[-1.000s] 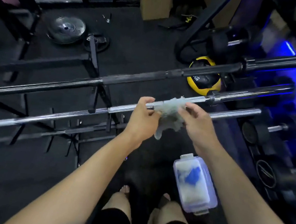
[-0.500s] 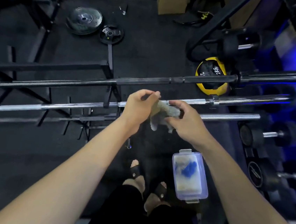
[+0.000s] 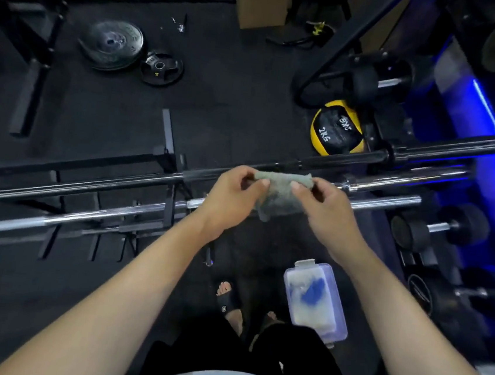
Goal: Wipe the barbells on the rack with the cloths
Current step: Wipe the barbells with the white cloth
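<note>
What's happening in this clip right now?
A person stands at a barbell rack in a gym, holding a grey-green cloth stretched between both hands. The left hand pinches its left edge and the right hand pinches its right edge, just above the chrome barbell. The cloth is not wrapped round any bar yet. A clear plastic box holding white and blue cloths sits on the floor by the person's feet.

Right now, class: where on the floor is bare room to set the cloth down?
Bare mat lies between the weight plates and the yellow ball, and left of the clear box. The right side is crowded with dumbbells.
</note>
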